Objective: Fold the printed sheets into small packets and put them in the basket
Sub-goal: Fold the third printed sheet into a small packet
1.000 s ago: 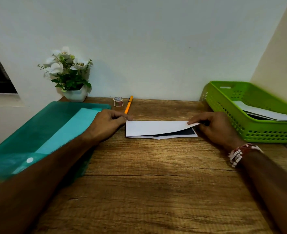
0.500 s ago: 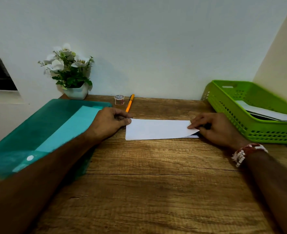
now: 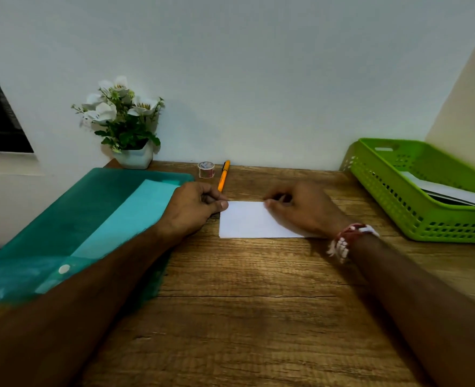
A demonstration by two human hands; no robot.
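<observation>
Folded sheet (image 3: 246,220) lies flat on the tabletop (image 3: 258,317), mid-width, nearer the far edge. Left hand (image 3: 194,208): fingers curled, thumb tip pressing the sheet's far left corner. Right hand (image 3: 303,210) rests over its right part, blurred; grip cannot be told. Green basket (image 3: 398,213) at the right edge holds white sheets (image 3: 454,192). Teal folder (image 3: 63,219) overhangs the left edge

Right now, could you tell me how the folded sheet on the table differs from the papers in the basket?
The folded sheet lies on the table, touched by the left hand and right hand; the basket papers sit untouched in the basket. The folded sheet shows only white; the basket papers show a dark layer underneath. Both are white paper.
</observation>
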